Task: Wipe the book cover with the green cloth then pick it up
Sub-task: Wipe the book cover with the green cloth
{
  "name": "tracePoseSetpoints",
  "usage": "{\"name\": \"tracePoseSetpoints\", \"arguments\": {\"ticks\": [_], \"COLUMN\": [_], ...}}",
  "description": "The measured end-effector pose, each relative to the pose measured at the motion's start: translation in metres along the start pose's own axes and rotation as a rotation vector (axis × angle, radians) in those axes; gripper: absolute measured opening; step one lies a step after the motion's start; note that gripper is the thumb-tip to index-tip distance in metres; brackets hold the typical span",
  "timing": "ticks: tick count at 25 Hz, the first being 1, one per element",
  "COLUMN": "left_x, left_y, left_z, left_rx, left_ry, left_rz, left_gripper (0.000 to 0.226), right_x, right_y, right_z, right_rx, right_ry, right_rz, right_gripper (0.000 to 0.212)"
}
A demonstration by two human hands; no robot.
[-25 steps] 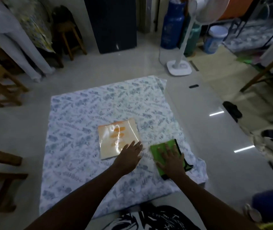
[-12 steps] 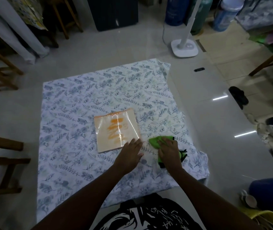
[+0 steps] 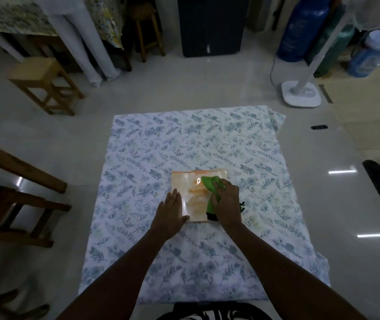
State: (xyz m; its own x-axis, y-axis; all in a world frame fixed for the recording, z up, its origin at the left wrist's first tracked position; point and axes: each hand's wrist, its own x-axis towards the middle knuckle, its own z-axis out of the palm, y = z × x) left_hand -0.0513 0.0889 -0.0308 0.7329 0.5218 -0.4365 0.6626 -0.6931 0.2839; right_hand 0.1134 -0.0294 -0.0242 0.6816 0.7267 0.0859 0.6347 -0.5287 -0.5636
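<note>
Two hands are working over a white cloth printed with blue leaves (image 3: 207, 144), spread across the pale tiled floor (image 3: 138, 93). Near its middle the glossy orange-and-cream book (image 3: 193, 195) is lying flat. A second ago the right hand (image 3: 227, 202) was only pressing the green cloth (image 3: 211, 185) beside the book; now it is gripping the bunched cloth and rubbing it on the cover's right half, so wiping is under way. Spread flat and holding nothing, the left hand (image 3: 172, 210) is pinning the book's near-left corner. Lifting is probably coming after a few more strokes.
</note>
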Motion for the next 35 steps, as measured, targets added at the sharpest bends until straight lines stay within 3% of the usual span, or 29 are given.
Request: {"name": "tracePoseSetpoints", "arguments": {"ticks": [3, 5, 9, 12, 16, 18, 23, 27, 35], "left_x": [0.007, 0.008, 0.008, 0.010, 0.010, 0.010, 0.010, 0.008, 0.015], "left_y": [-0.013, -0.019, -0.021, -0.021, -0.022, -0.022, -0.022, -0.025, -0.036], "left_z": [-0.003, -0.001, 0.001, 0.004, 0.005, 0.005, 0.005, 0.006, 0.008], "left_rx": [0.038, 0.094, 0.183, 0.166, 0.128, 0.112, 0.101, 0.085, 0.046], "left_ry": [-0.098, -0.098, -0.060, -0.080, -0.093, -0.090, -0.080, -0.063, -0.046], "left_rz": [0.003, 0.031, 0.042, 0.032, 0.023, 0.026, 0.030, 0.035, 0.068], "left_gripper": [0.095, 0.098, 0.100, 0.102, 0.101, 0.101, 0.100, 0.102, 0.101], "right_x": [0.005, -0.001, 0.031, 0.036, -0.030, -0.017, 0.044, -0.030, 0.041], "right_y": [-0.001, 0.008, 0.013, 0.014, 0.016, 0.015, -0.010, -0.007, -0.019], "right_z": [0.020, 0.032, 0.042, 0.049, 0.053, 0.056, 0.071, 0.074, 0.090], "right_rx": [-0.319, -0.398, -0.428, -0.397, -0.451, -0.437, -0.353, -0.431, -0.367], "right_ry": [-0.268, -0.308, -0.364, -0.346, -0.327, -0.351, -0.321, -0.293, -0.302], "right_rz": [0.085, 0.063, 0.038, 0.063, -0.055, -0.055, 0.107, -0.075, 0.007], "right_gripper": [0.061, 0.069, 0.060, 0.056, 0.058, 0.058, 0.058, 0.059, 0.054]}}
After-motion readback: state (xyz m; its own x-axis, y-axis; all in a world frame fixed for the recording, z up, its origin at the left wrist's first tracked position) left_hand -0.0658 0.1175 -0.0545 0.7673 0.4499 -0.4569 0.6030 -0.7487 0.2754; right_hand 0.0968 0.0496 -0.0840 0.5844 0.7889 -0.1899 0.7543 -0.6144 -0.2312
